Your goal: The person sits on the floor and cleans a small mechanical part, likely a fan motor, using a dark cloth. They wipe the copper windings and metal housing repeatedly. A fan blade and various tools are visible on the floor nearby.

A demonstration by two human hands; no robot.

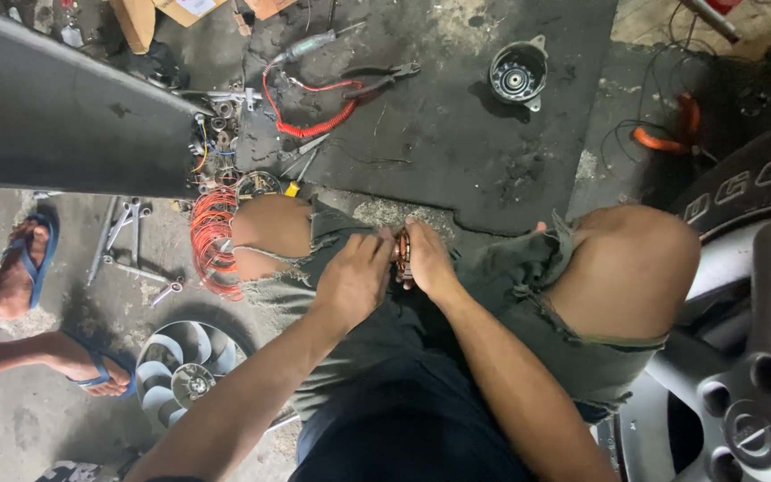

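Observation:
I sit with knees apart, both hands meeting between them. My left hand (354, 277) and my right hand (428, 261) together grip a small round part wound with copper-coloured wire (402, 256), held edge-on between the fingers. Most of the part is hidden by my fingers.
A coil of orange wire (211, 241) lies by my left knee, with wrenches (127, 236) and a grey fan wheel (185, 366) on the floor. Pliers (377, 82), a red coiled cable (314, 116) and a black round housing (518, 76) lie on the dark mat. Another person's feet in blue sandals (29, 268) are at left; a car wheel (742, 357) at right.

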